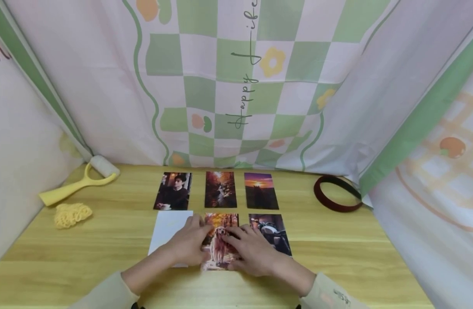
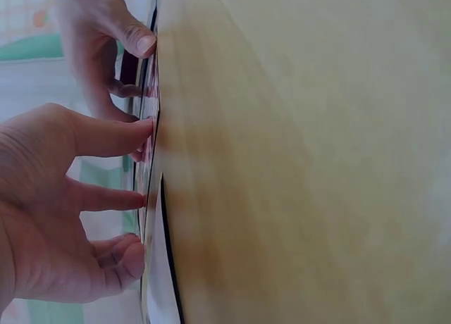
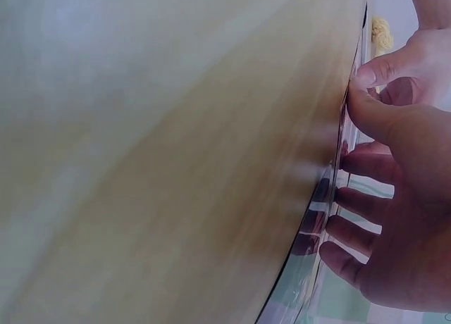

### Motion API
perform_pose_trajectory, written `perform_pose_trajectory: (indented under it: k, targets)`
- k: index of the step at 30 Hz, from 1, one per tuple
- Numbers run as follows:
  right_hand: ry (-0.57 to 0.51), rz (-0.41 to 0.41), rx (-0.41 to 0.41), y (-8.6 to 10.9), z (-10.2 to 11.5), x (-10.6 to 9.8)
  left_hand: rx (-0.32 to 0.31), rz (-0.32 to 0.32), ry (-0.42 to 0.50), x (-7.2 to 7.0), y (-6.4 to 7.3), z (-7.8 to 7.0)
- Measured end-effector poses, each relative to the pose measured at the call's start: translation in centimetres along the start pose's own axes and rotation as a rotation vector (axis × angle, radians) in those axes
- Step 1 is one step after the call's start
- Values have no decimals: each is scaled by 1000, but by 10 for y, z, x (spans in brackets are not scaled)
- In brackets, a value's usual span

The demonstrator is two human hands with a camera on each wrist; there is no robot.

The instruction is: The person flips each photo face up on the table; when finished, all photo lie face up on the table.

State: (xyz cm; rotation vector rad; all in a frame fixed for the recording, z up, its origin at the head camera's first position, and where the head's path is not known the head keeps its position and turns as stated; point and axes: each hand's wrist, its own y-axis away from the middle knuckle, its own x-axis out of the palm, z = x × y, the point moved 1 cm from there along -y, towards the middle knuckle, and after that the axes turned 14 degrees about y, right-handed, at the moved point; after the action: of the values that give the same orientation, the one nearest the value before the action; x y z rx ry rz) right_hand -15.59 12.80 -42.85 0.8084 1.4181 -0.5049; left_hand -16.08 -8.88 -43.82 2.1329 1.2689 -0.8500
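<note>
A photo card of a golden dog among autumn leaves [image 1: 219, 244] lies flat on the table, in the middle of the front row. My left hand [image 1: 190, 241] rests at its left edge, fingertips and thumb down on it, also overlapping the white card [image 1: 168, 229] to the left. From the other side my right hand [image 1: 255, 251] touches the dog card, its fingers spread over the right part. It partly hides the motorcycle photo card [image 1: 276, 234]. In the left wrist view, the left thumb [image 2: 116, 136] reaches straight to the cards' edge.
Behind stand three more photo cards in a row: a seated person [image 1: 173, 191], an autumn stream [image 1: 220, 189] and a sunset [image 1: 261, 191]. A yellow-handled lint roller [image 1: 81, 182] and a yellow mesh bundle [image 1: 71, 214] lie left. A dark red headband [image 1: 337, 206] lies right, near the curtain [image 1: 236, 94].
</note>
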Motion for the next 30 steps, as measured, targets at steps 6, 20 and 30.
perform_pose_trajectory:
  k: [6, 20, 30]
  targets:
    - [6, 14, 5, -1, 0, -1, 35, 2, -10, 0, 0, 2]
    - [16, 12, -38, -6, -4, -4, 53, 48, -80, -3, -1, -2]
    - [-77, -69, -53, -18, -2, -23, -6, 97, -9, -19, -5, -5]
